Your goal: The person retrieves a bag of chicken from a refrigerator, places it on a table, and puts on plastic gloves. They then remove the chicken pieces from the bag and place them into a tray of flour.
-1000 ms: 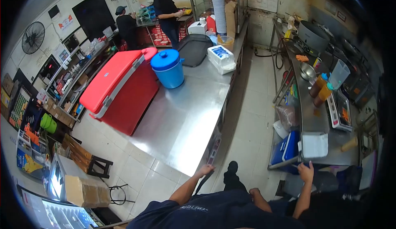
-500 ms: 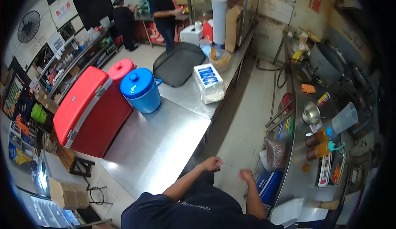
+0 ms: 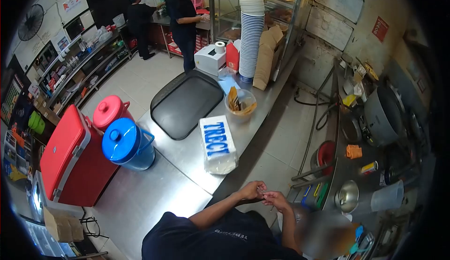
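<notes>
**A:** What has changed since half a second ago?

**B:** The hands were apart then. Now the left hand (image 3: 253,190) and the right hand (image 3: 277,199) have come together in front of the chest, fingertips touching. The view has also moved on along the steel counter (image 3: 154,199).

**A:** Are they gripping anything?

**B:** Both are curled shut in a pinch, tip to tip. If there is something tiny between them, it is too small to tell.

**A:** What is closest?

**B:** The white packet with blue lettering (image 3: 218,143). It lies on the counter near its edge, just beyond the left hand and not touched.

**A:** And around that?

**B:** A black tray (image 3: 185,103) lies behind the packet, with a clear tub (image 3: 240,104) to its right. A blue lidded bucket (image 3: 123,143) stands to the left, beside a red cooler box (image 3: 65,159). Further back rises a tall stack of cups (image 3: 251,35). Two other people stand at the far counter.
</notes>
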`<state>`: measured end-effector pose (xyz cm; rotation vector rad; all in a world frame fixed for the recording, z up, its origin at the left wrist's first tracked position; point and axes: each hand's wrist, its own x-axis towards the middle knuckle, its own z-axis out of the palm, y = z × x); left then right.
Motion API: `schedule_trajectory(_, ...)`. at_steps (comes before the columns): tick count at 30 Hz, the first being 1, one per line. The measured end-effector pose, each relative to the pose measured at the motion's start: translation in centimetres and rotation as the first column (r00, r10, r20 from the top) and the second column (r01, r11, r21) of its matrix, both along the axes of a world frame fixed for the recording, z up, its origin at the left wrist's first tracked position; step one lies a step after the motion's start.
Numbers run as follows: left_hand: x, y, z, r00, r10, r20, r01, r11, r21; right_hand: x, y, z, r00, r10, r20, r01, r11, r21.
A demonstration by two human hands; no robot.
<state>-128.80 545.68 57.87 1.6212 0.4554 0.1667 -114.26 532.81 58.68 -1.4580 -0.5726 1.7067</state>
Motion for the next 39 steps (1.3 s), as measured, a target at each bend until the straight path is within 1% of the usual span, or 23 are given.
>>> schedule_trajectory(2,3.5,2.4,-0.3,1.000,-0.012,-0.016,0.012,0.999,0.042,3.8,2.1,-0.1,1.000,-0.029,0.004,0.029,0.999,0.016)
schedule_trajectory(4,6.9,4.0,-1.8,1.000,-0.005,-0.020,0.008,0.989,0.149,7.4,4.1,-0.1,0.999,-0.052,-0.014,0.053,0.999,0.013)
schedule_trajectory(6,10.2,6.0,-2.0,0.999,0.003,-0.044,0.002,0.994,0.109,11.1,5.8,-0.7,0.993,-0.104,-0.063,0.107,0.993,0.045)
schedule_trajectory(8,13.9,7.8,-1.5,0.982,-0.049,-0.184,0.075,0.988,0.136,14.9,7.8,-1.6,0.993,-0.103,-0.050,0.106,0.992,0.061)
schedule_trajectory(10,17.7,10.0,-2.4,0.987,-0.044,-0.153,0.070,0.983,0.170,18.7,10.0,-2.5,0.995,-0.098,-0.028,0.100,0.992,0.080)
schedule_trajectory(12,22.4,11.9,-3.3,0.994,-0.037,-0.104,0.058,0.978,0.200,22.8,12.5,-2.9,0.991,-0.100,0.088,0.088,0.987,0.133)
schedule_trajectory(13,24.4,12.8,-3.7,0.993,-0.024,-0.114,0.045,0.981,0.191,24.4,13.6,-2.7,0.991,-0.106,0.086,0.094,0.987,0.128)
schedule_trajectory(14,26.1,13.5,-4.0,0.992,-0.016,-0.127,0.039,0.982,0.182,26.0,14.7,-2.5,0.984,-0.120,0.135,0.099,0.983,0.152)
schedule_trajectory(15,27.7,14.3,-2.1,0.987,0.004,-0.162,0.031,0.977,0.212,27.7,15.8,-2.4,0.973,-0.131,0.188,0.097,0.979,0.180)
schedule_trajectory(17,30.8,16.4,0.0,0.986,0.004,-0.167,0.033,0.975,0.218,31.1,17.9,-2.3,0.970,-0.140,0.199,0.101,0.976,0.193)
schedule_trajectory(19,33.4,17.8,0.4,0.983,0.005,-0.185,0.034,0.977,0.209,33.5,19.6,-2.4,0.970,-0.141,0.198,0.104,0.976,0.190)
schedule_trajectory(21,35.9,19.2,-0.1,0.979,0.070,-0.193,-0.025,0.974,0.224,35.6,21.3,-2.5,0.942,-0.163,0.292,0.112,0.976,0.184)
schedule_trajectory(22,37.1,19.9,-0.5,0.978,0.066,-0.198,-0.022,0.976,0.215,36.6,22.0,-2.5,0.943,-0.163,0.289,0.115,0.978,0.175)
schedule_trajectory(24,39.5,21.7,-1.1,0.977,0.054,-0.204,-0.012,0.979,0.202,38.5,23.7,-2.4,0.921,-0.247,0.303,0.207,0.966,0.157)
schedule_trajectory(25,40.7,22.6,-1.4,0.977,0.054,-0.208,-0.012,0.980,0.197,39.6,24.6,-2.5,0.922,-0.245,0.300,0.207,0.966,0.152)
schedule_trajectory(27,43.2,24.6,-1.9,0.966,0.030,-0.257,0.015,0.985,0.172,41.6,26.6,-2.6,0.770,-0.240,0.591,0.161,0.970,0.184)
schedule_trajectory(28,44.5,25.7,-2.4,0.964,0.024,-0.263,0.022,0.985,0.169,42.8,27.7,-2.8,0.773,-0.242,0.587,0.167,0.969,0.180)
schedule_trajectory(30,47.2,28.2,-3.1,0.973,0.070,-0.219,-0.033,0.985,0.168,45.4,30.4,-3.0,0.713,-0.247,0.655,0.158,0.968,0.193)
schedule_trajectory(33,51.3,33.0,-2.5,0.974,0.053,-0.220,-0.034,0.995,0.092,50.0,34.9,-3.3,0.728,-0.211,0.653,0.100,0.974,0.204)
schedule_trajectory(34,52.9,34.8,-2.2,0.973,0.044,-0.228,-0.025,0.996,0.082,51.8,36.4,-3.0,0.731,-0.210,0.649,0.108,0.975,0.194)
schedule_trajectory(36,55.3,38.2,-1.7,0.983,-0.012,-0.184,0.032,0.994,0.108,54.3,39.4,-2.3,0.709,-0.195,0.678,0.015,0.965,0.262)
schedule_trajectory(37,56.1,39.7,-1.7,0.977,-0.040,-0.210,0.062,0.993,0.101,55.1,41.1,-1.6,0.722,-0.210,0.660,0.048,0.966,0.255)
schedule_trajectory(39,58.3,42.7,-1.6,0.999,0.041,-0.032,-0.045,0.987,-0.155,57.8,44.7,0.6,0.796,-0.176,0.580,0.036,0.969,0.244)
